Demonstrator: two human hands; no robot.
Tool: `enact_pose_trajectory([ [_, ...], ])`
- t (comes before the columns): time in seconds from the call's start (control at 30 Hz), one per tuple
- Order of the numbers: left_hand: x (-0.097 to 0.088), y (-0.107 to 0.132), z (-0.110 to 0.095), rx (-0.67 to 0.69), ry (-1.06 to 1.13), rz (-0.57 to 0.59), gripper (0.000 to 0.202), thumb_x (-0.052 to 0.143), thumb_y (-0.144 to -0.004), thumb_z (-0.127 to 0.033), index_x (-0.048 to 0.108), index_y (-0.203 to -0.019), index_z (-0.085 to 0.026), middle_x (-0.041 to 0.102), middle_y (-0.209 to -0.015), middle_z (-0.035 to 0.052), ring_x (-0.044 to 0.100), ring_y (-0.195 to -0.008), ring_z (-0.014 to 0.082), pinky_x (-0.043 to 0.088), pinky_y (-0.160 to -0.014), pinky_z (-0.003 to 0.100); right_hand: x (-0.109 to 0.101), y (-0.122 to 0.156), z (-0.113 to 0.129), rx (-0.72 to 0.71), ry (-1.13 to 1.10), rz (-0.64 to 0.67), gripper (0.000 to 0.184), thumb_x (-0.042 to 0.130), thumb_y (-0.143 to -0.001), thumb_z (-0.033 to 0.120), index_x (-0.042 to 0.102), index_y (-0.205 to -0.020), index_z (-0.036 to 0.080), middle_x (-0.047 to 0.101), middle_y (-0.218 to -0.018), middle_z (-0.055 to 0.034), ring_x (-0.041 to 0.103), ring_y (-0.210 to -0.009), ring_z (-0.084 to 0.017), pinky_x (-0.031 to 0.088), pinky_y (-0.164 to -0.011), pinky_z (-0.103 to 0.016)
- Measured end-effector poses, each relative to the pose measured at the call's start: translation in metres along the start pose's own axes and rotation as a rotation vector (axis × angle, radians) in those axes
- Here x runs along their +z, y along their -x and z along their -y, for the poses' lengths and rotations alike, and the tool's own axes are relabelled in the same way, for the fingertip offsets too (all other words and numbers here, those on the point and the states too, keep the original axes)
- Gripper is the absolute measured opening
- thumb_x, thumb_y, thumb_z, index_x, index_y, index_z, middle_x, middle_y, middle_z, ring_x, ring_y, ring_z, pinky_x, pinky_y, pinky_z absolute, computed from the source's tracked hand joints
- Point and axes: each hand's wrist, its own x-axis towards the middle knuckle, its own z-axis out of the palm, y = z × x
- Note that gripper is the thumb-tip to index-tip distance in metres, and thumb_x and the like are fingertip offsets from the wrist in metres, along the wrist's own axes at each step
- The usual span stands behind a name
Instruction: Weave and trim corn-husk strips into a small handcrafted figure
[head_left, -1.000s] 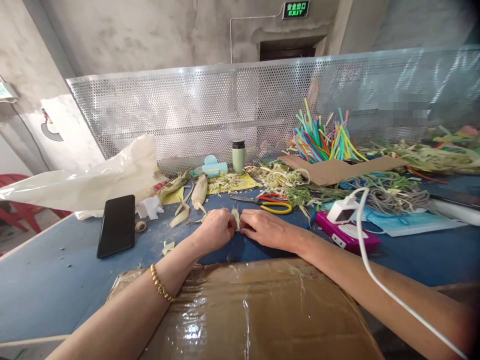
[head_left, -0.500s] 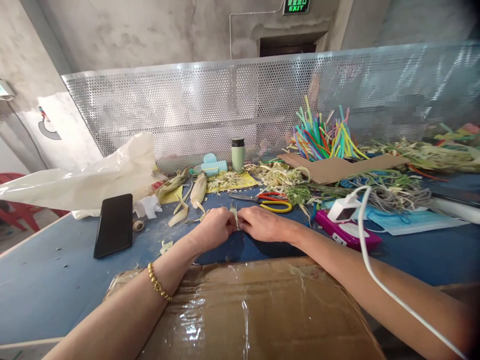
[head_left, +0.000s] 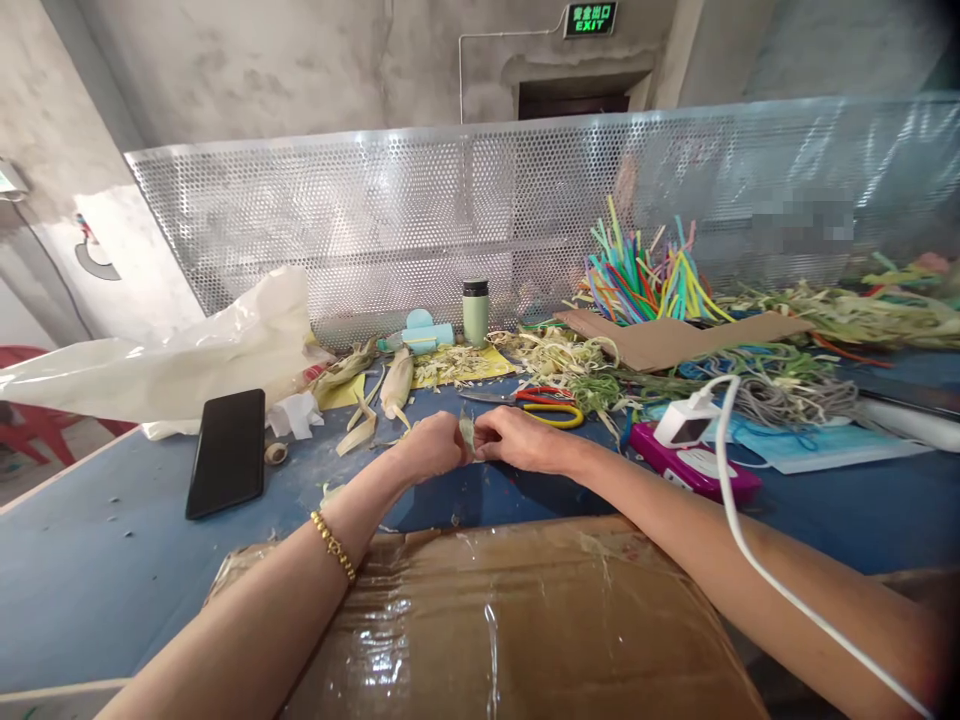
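Observation:
Just above the blue table, my left hand (head_left: 441, 442) and my right hand (head_left: 521, 440) meet with their fingertips pinched. Between them they grip a small pale-green strip of husk (head_left: 468, 432), whose upper end sticks up from the fingers; its lower part is mostly hidden. Scissors (head_left: 547, 405) with red and yellow handles lie right behind the hands. Left of those, dried corn husks (head_left: 396, 385) rest on the table. A gold bead bracelet (head_left: 334, 545) circles my left wrist.
A taped cardboard box (head_left: 540, 610) fills the near edge. A black phone (head_left: 226, 453) lies left; a purple power strip (head_left: 694, 460) with a white cable sits right. Farther back stand a green bottle (head_left: 475, 315), a bundle of coloured pipe cleaners (head_left: 649, 275) and cardboard (head_left: 660, 345).
My left wrist has shifted slightly to the right and the hands have turned a little around the husk strip. Both still hold it; the other things stay put.

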Motion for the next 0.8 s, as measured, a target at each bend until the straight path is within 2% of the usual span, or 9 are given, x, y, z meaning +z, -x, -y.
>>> enact_pose_trajectory([
  [0.2, -0.001, -0.004, 0.002, -0.023, 0.021, 0.015, 0.008, 0.064, -0.065, -0.017, 0.068, -0.071, -0.014, 0.057, -0.059, -0.0008, 0.053, -0.061, 0.0151, 0.035, -0.051, 0.023, 0.003, 0.001, -0.002, -0.039, -0.001, 0.004, 0.005, 0.062, -0.073, 0.011, 0.061, -0.071, 0.015, 0.052, -0.060, 0.0045, 0.047, -0.059, -0.010, 0.030, -0.056, -0.021],
  [0.27, -0.001, -0.004, 0.002, -0.019, 0.021, 0.013, 0.008, 0.064, -0.064, -0.016, 0.068, -0.071, -0.014, 0.057, -0.058, -0.0009, 0.054, -0.060, 0.0149, 0.037, -0.052, 0.022, 0.003, 0.007, -0.001, -0.059, 0.071, -0.078, 0.007, 0.059, -0.078, 0.011, 0.063, -0.074, 0.014, 0.056, -0.066, 0.0015, 0.050, -0.063, -0.011, 0.032, -0.058, -0.022],
  [0.37, -0.001, -0.004, 0.002, -0.005, 0.020, 0.010, 0.006, 0.064, -0.065, -0.014, 0.068, -0.069, -0.013, 0.057, -0.057, -0.0007, 0.055, -0.060, 0.0147, 0.037, -0.051, 0.022, 0.001, 0.022, 0.003, -0.140, 0.255, -0.222, 0.022, 0.047, -0.090, 0.012, 0.067, -0.080, 0.012, 0.060, -0.081, -0.0059, 0.053, -0.072, -0.013, 0.036, -0.066, -0.025],
  [0.4, -0.001, -0.004, 0.002, 0.000, 0.019, 0.010, 0.006, 0.064, -0.065, -0.014, 0.068, -0.069, -0.013, 0.057, -0.057, -0.0007, 0.055, -0.060, 0.0147, 0.037, -0.051, 0.022, 0.000, 0.028, 0.005, -0.182, 0.311, -0.221, 0.025, 0.044, -0.092, 0.011, 0.068, -0.084, 0.012, 0.060, -0.085, -0.0075, 0.054, -0.075, -0.014, 0.037, -0.069, -0.026],
  [0.53, -0.001, -0.004, 0.001, 0.003, 0.008, 0.006, 0.008, 0.065, -0.066, -0.016, 0.068, -0.073, -0.013, 0.059, -0.062, -0.0001, 0.055, -0.062, 0.0148, 0.036, -0.051, 0.022, 0.000, 0.044, 0.015, -0.326, 0.451, -0.075, 0.029, 0.042, -0.092, 0.008, 0.071, -0.091, 0.013, 0.059, -0.089, -0.0100, 0.054, -0.083, -0.018, 0.040, -0.075, -0.028],
  [0.7, -0.003, 0.000, -0.001, 0.010, -0.023, -0.003, 0.014, 0.065, -0.067, -0.018, 0.069, -0.080, -0.013, 0.065, -0.071, 0.0032, 0.058, -0.068, 0.0171, 0.038, -0.055, 0.023, 0.005, 0.044, 0.020, -0.367, 0.573, -0.045, 0.028, 0.045, -0.088, 0.006, 0.072, -0.092, 0.011, 0.058, -0.092, -0.0126, 0.053, -0.089, -0.022, 0.042, -0.079, -0.033],
  [0.8, -0.012, 0.006, -0.001, 0.086, -0.045, 0.001, 0.014, 0.062, -0.070, -0.017, 0.069, -0.081, -0.014, 0.067, -0.075, 0.0042, 0.059, -0.071, 0.0175, 0.041, -0.058, 0.024, 0.003, 0.044, 0.024, -0.392, 0.650, -0.024, 0.027, 0.043, -0.089, 0.006, 0.071, -0.089, 0.009, 0.059, -0.097, -0.0142, 0.052, -0.092, -0.023, 0.043, -0.080, -0.036],
])
